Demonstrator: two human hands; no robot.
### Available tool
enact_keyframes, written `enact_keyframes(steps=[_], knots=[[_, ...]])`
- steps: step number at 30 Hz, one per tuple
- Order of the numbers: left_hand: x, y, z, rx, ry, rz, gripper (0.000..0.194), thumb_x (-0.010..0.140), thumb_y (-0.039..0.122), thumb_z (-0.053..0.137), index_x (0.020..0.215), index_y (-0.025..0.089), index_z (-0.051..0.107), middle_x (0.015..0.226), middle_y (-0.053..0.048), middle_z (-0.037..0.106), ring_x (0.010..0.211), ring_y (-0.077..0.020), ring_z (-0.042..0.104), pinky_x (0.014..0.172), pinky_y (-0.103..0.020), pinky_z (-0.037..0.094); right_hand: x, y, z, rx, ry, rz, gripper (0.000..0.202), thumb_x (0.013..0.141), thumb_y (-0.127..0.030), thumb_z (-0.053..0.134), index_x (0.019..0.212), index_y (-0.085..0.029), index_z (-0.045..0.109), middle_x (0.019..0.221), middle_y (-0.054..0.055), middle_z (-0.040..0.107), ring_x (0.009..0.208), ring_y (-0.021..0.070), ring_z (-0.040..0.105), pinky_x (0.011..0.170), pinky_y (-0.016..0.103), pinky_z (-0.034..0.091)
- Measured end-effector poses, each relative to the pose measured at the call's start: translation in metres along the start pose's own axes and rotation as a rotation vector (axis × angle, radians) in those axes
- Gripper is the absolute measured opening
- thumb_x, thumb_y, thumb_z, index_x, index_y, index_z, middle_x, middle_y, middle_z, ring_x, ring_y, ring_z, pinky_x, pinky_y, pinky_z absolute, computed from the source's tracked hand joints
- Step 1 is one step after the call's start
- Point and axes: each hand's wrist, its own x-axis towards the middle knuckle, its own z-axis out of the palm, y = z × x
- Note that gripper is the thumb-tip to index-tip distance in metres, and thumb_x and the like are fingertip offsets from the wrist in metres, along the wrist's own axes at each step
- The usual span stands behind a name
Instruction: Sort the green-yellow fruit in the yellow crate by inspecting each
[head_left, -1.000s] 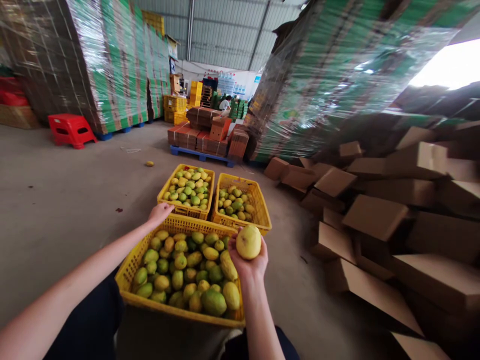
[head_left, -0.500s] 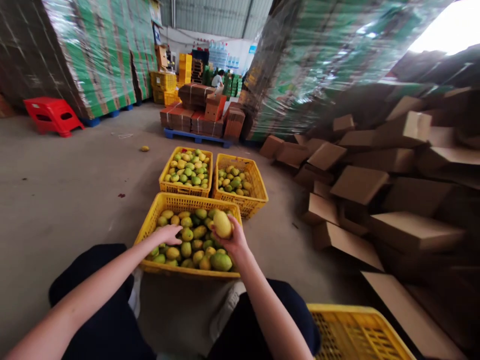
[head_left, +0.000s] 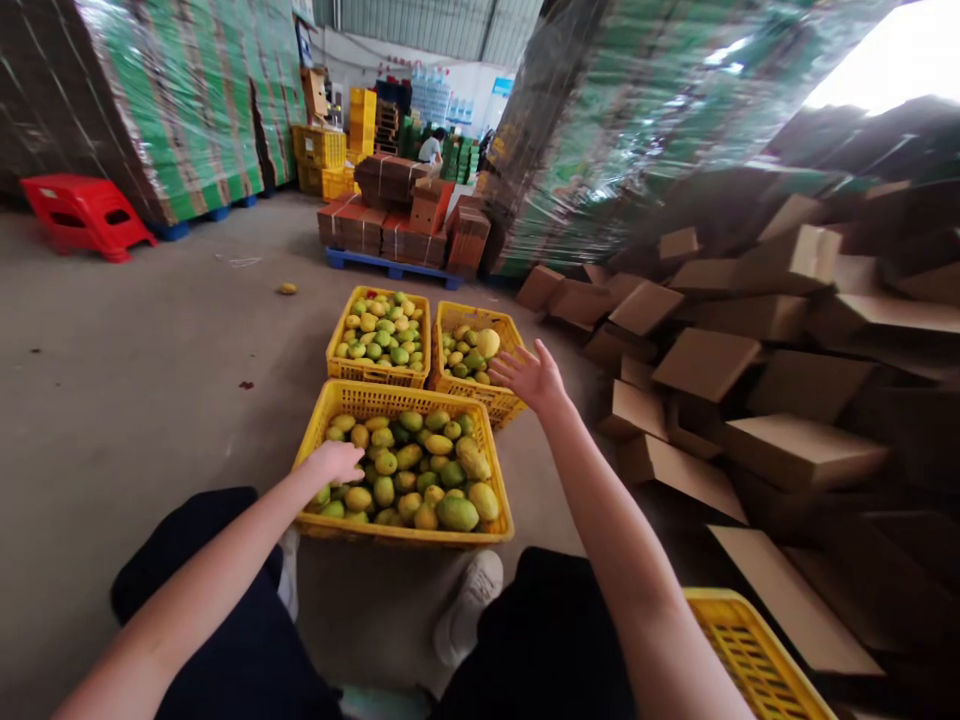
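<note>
Green and yellow mangoes (head_left: 409, 457) fill the yellow front crate (head_left: 405, 537) between my feet. Over its left part is my left hand (head_left: 337, 462), fingers loosely stretched at the mangoes with nothing visible in them. My right hand (head_left: 531, 378) reaches out by the near right side of the back right crate (head_left: 491, 397), palm open and fingers spread. Just beyond those fingertips a pale yellow mango (head_left: 488, 343) appears apart from the hand, above the other mangoes there. The back left crate (head_left: 337, 366) holds more mangoes.
Cardboard boxes (head_left: 705, 365) lie heaped on the right. Another yellow crate (head_left: 750, 650) stands by my right leg. Ahead is a blue pallet (head_left: 397, 268) with bundled cartons. A red stool (head_left: 86, 215) and a loose mango (head_left: 286, 288) are to the left. A person (head_left: 431, 148) is far back.
My right hand has moved forward and right from the front crate to the back right crate and let go of the pale yellow mango. My left hand stays over the front crate.
</note>
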Motion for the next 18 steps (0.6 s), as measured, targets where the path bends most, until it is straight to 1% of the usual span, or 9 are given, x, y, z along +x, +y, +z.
enact_keyframes(steps=[1,3,6,8,10,12,15,17,18], knots=[[-0.001,-0.001,-0.001,0.007,0.003,-0.014,0.039,0.092,0.035,0.057,0.124,0.017,0.068,0.126,-0.019,0.071,0.114,-0.0350,0.069,0.094,-0.044,0.053,-0.004,0.007,-0.005,0.008,-0.039,-0.004,0.027,0.099,-0.040,0.043,0.111,-0.024,0.062,0.105,0.007,0.071,0.089,0.0195,0.073,0.074,0.036,0.064],[-0.003,-0.002,-0.002,0.011,0.005,-0.031,0.038,0.092,0.035,0.057,0.124,0.018,0.068,0.126,-0.019,0.071,0.115,-0.0353,0.068,0.094,-0.045,0.052,-0.016,0.036,-0.020,-0.011,-0.083,0.076,0.019,0.095,-0.024,0.048,0.102,-0.021,0.066,0.097,0.007,0.074,0.086,0.0190,0.074,0.075,0.033,0.063],[-0.003,-0.005,0.000,-0.026,-0.011,-0.038,0.039,0.092,0.038,0.058,0.126,0.021,0.067,0.129,-0.017,0.070,0.116,-0.0336,0.067,0.096,-0.043,0.051,-0.033,0.089,-0.042,-0.040,-0.026,0.270,0.015,0.086,-0.010,0.054,0.091,-0.020,0.066,0.085,0.007,0.074,0.075,0.0203,0.074,0.069,0.033,0.062],[-0.001,-0.008,0.004,-0.074,-0.023,-0.052,0.039,0.091,0.038,0.060,0.127,0.022,0.066,0.130,-0.015,0.069,0.119,-0.0336,0.066,0.100,-0.044,0.049,-0.038,0.110,-0.048,-0.019,0.023,0.306,0.017,0.081,-0.004,0.057,0.083,-0.021,0.062,0.077,0.003,0.072,0.069,0.0184,0.073,0.065,0.030,0.061],[0.001,-0.010,0.012,-0.134,-0.029,-0.082,0.037,0.088,0.036,0.064,0.122,0.021,0.069,0.129,-0.015,0.070,0.121,-0.0354,0.064,0.104,-0.046,0.046,-0.039,0.115,-0.045,0.016,0.032,0.269,0.024,0.075,0.002,0.058,0.077,-0.022,0.057,0.075,-0.001,0.071,0.070,0.0150,0.073,0.065,0.024,0.061],[0.002,-0.011,0.025,-0.211,-0.038,-0.119,0.032,0.083,0.033,0.070,0.111,0.020,0.073,0.124,-0.016,0.071,0.121,-0.0374,0.063,0.106,-0.048,0.044,-0.041,0.111,-0.037,0.069,0.010,0.183,0.028,0.071,0.006,0.057,0.074,-0.022,0.056,0.078,-0.003,0.072,0.076,0.0132,0.074,0.067,0.021,0.061],[0.005,-0.009,0.050,-0.358,-0.064,-0.178,0.019,0.073,0.028,0.078,0.090,0.019,0.075,0.106,-0.014,0.076,0.116,-0.0386,0.065,0.104,-0.049,0.046,-0.048,0.100,-0.024,0.148,-0.001,0.087,0.032,0.065,0.010,0.054,0.071,-0.021,0.056,0.080,-0.003,0.074,0.076,0.0125,0.074,0.066,0.019,0.060],[0.009,-0.006,0.067,-0.484,-0.073,-0.208,0.013,0.070,0.028,0.079,0.077,0.019,0.072,0.091,-0.010,0.077,0.111,-0.0366,0.067,0.102,-0.046,0.047,-0.053,0.095,-0.021,0.199,0.025,0.096,0.032,0.065,0.010,0.054,0.070,-0.021,0.055,0.078,-0.003,0.074,0.074,0.0121,0.073,0.065,0.019,0.059],[0.011,-0.003,0.074,-0.559,-0.071,-0.218,0.014,0.071,0.029,0.079,0.071,0.018,0.070,0.084,-0.008,0.076,0.107,-0.0347,0.069,0.099,-0.043,0.048,-0.055,0.093,-0.020,0.229,0.042,0.105,0.031,0.066,0.009,0.056,0.071,-0.022,0.055,0.079,-0.004,0.074,0.075,0.0121,0.073,0.065,0.019,0.060]])
